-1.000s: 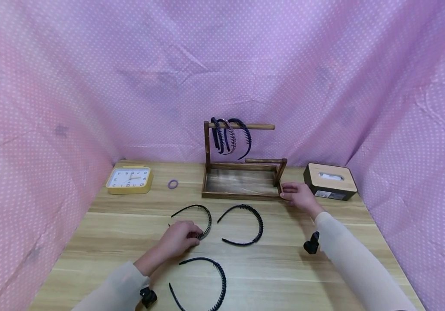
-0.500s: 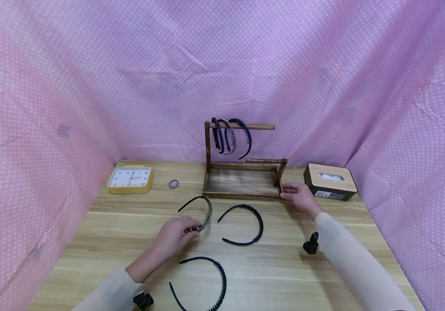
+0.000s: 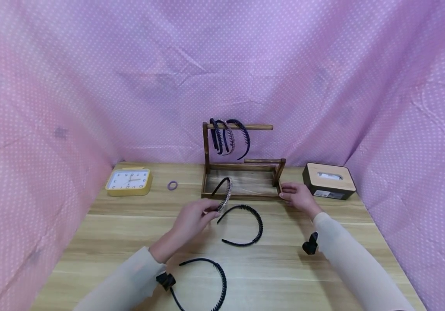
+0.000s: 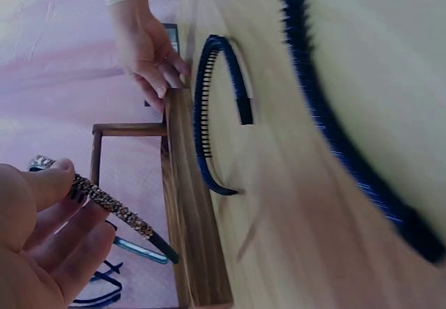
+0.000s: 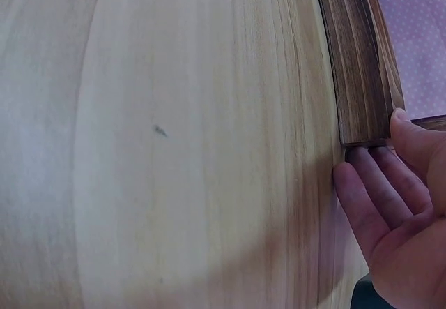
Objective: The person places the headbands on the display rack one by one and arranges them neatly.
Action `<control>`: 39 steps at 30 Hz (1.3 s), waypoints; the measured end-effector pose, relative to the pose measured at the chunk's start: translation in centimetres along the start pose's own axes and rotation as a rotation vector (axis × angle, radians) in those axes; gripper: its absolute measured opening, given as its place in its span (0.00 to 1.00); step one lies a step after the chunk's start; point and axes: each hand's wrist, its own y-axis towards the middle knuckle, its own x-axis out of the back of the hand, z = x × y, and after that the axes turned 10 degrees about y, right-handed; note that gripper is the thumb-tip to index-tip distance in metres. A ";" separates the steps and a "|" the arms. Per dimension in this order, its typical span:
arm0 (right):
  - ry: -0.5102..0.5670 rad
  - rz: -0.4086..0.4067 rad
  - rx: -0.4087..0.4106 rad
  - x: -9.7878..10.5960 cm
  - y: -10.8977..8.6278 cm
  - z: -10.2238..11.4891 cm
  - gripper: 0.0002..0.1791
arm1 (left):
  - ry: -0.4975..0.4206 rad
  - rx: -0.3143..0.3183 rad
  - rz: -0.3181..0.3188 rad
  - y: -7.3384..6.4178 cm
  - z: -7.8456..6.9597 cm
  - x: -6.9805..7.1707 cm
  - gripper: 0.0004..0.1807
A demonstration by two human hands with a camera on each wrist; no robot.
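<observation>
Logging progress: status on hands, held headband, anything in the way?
Left hand pinches sparkly headband. Right hand holds end of rack. Possible obstacle: black headband on table in front of rack.

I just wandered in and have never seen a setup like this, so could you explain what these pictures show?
There is no robot here, just a person's two bare hands. The wide picture comes from a camera worn on the head. The close-up with the sparkly headband comes from the left wrist, and the one mostly of tabletop from the right wrist.

The left hand pinches that headband; the right hand holds the right end of a wooden rack, whose upper bar carries more headbands. Also on the table are two dark headbands, a yellow clock, a purple ring and a tissue box.
</observation>
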 end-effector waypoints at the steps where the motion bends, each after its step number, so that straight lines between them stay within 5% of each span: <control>1: -0.002 -0.004 0.000 0.0 0.0 0.0 0.28 | -0.012 0.002 -0.009 0.5 -0.1 -0.2 0.10; 12: 0.010 0.007 -0.002 0.3 -0.3 0.1 0.30 | -0.088 0.017 -0.064 5.8 -1.5 -2.8 0.14; 26: 0.012 -0.014 0.005 0.3 0.1 -0.8 0.27 | -0.119 0.044 -0.118 9.4 -2.5 -6.1 0.11; 39: 0.024 -0.019 -0.002 -0.2 0.1 -0.6 0.28 | -0.258 0.117 -0.031 12.5 -4.4 -8.6 0.12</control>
